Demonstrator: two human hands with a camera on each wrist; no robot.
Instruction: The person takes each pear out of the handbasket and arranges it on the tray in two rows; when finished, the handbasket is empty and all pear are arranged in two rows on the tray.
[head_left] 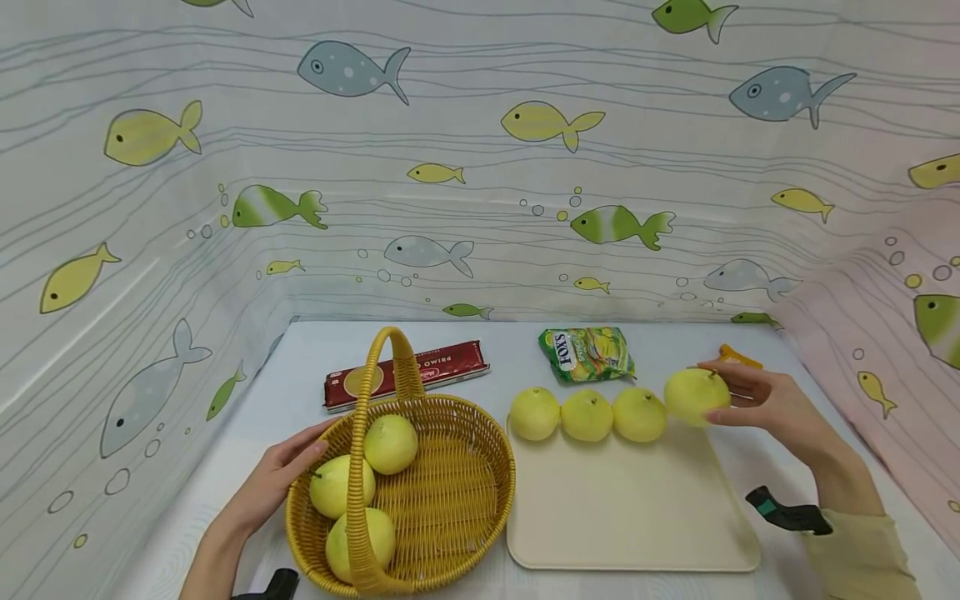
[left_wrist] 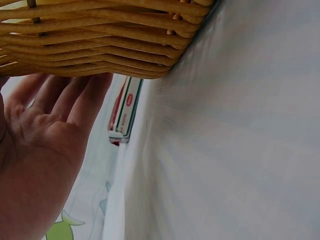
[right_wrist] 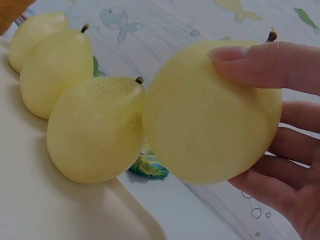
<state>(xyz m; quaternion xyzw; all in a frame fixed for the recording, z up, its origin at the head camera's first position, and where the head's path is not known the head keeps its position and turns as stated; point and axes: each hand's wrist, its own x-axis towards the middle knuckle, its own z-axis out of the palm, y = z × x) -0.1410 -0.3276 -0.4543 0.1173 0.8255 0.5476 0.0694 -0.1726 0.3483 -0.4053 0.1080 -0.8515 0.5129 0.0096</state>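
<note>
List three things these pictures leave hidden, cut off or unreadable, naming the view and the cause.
1. Head view: the orange thing is mostly hidden behind the right hand and its pear.
2. Left wrist view: the basket is cut off by the top edge.
3. Head view: the red packet is partly covered by the basket handle; its lettering cannot be fully read.

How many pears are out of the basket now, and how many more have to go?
Three pears already sit in a row along the back edge of the cream board. A fourth pear is in the right hand, its fingers curled round it at the row's right end. Three pears are left in the wicker basket, which the left hand touches at the rim.
</note>
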